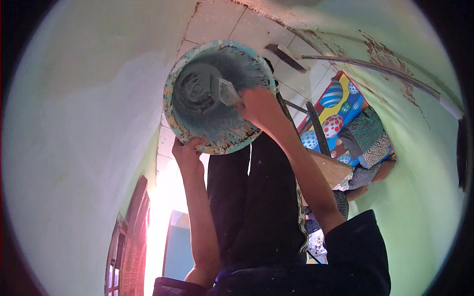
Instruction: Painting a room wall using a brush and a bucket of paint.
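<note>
A paint-spattered bucket (197, 133) with teal paint inside is held up in front of me. My left hand (186, 150) grips its lower rim from beneath. My right hand (259, 106) reaches over the rim into the bucket and is shut on the handle of a paintbrush (226, 91), whose bristles point into the paint. Both forearms come up from the lower edge, the right one in a dark short sleeve. My dark trousers (256, 207) show below the bucket.
A pale green wall (74, 123) curves along the left, another (419, 172) along the right. White floor tiles (217, 19) lie far below. A mat with coloured balls (335, 106), folded cloths (368, 135), a wooden board (331, 167) and a doorway (133, 232) are in view.
</note>
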Demonstrator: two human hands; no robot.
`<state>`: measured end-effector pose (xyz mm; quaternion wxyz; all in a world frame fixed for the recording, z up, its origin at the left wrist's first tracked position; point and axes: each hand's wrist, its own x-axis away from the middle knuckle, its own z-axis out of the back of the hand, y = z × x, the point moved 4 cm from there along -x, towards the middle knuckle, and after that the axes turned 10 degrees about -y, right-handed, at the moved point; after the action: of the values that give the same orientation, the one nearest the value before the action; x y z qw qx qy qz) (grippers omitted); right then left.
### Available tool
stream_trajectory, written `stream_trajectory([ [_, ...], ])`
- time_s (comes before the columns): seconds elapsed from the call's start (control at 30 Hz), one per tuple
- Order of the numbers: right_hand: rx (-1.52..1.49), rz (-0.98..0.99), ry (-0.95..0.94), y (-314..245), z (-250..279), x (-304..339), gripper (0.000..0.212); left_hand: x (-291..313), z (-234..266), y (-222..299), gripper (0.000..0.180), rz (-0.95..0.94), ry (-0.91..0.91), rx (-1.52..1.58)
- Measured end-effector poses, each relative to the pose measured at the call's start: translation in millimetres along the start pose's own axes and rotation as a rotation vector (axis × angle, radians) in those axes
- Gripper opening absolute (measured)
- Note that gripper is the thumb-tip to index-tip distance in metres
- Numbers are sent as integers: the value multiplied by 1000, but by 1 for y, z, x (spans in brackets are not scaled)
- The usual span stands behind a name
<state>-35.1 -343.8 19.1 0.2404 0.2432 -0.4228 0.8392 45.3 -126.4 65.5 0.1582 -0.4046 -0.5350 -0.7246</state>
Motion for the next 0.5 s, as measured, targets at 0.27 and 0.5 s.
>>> stream_trajectory([
  [0.27, -313, -68, -8, 21, -53, -92, 33, 15, -34, 19, 58, 49, -65, 132],
  [0.5, -420, -95, 162, 23, -85, -96, 31, 25, -54, 31, 54, -6, -81, 4],
])
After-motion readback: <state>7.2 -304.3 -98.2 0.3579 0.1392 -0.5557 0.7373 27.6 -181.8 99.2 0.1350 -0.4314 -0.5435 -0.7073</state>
